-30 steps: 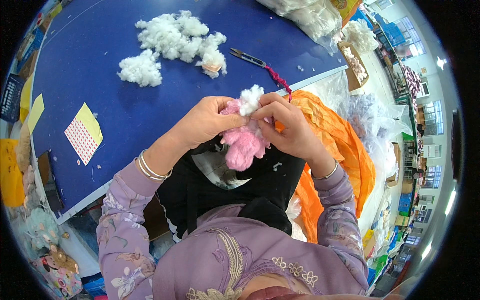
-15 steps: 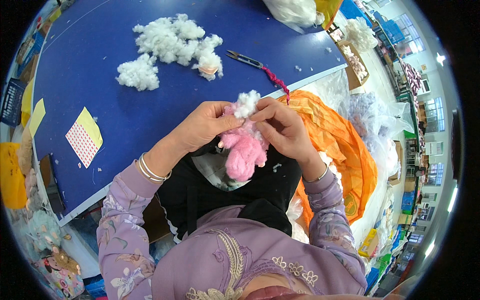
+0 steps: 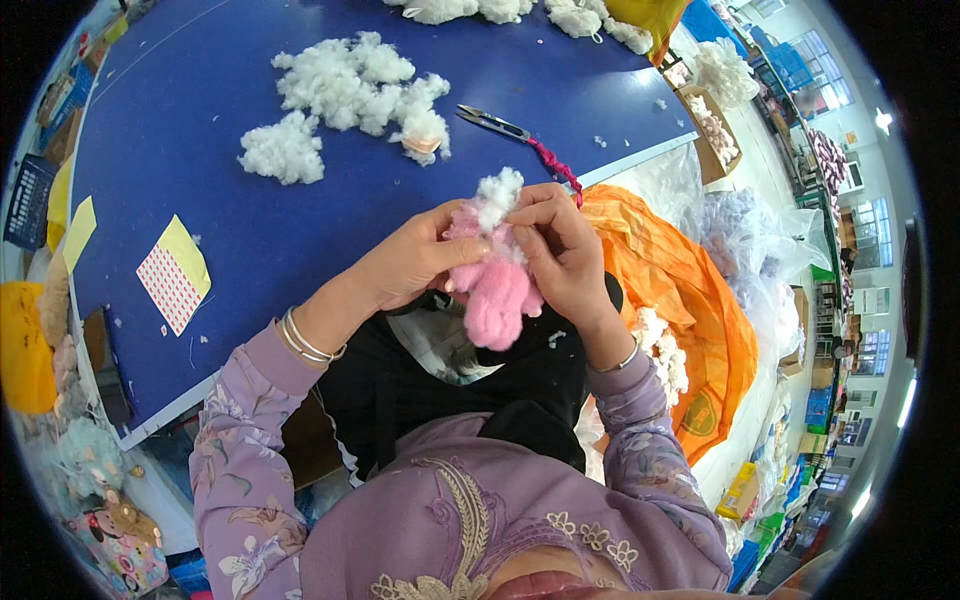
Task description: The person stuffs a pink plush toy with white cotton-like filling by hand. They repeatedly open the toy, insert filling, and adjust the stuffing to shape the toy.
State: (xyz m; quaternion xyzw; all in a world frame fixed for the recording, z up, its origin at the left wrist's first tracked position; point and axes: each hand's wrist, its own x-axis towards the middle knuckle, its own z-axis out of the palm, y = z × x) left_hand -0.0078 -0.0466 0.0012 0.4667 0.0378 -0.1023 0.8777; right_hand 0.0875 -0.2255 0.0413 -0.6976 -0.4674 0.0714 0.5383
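Between my two hands is a small pink plush toy (image 3: 497, 305), held above my lap near the table edge. A tuft of white stuffing (image 3: 499, 198) sticks out of its upper end. My left hand (image 3: 425, 258) grips the toy's left side, thumb lying across it. On the other side, my right hand (image 3: 560, 245) has its fingers pinched at the toy beside the tuft. More white fluffy stuffing (image 3: 345, 85) lies on the blue table (image 3: 230, 235) beyond my hands. Thread snips (image 3: 492, 122) with a magenta braided cord (image 3: 553, 162) lie to the right of that pile.
A sheet of red-marked stickers (image 3: 172, 285) with yellow backing lies on the table's left. To my right is a crumpled orange bag (image 3: 690, 300) with white stuffing near it. A cardboard box (image 3: 712, 135) and clear plastic bags (image 3: 755, 250) stand beyond. White plush pieces (image 3: 580, 15) sit at the far edge.
My right hand has moved slightly left and up, its fingers closer at the tuft. The pink toy has shifted a little to the right and upward.
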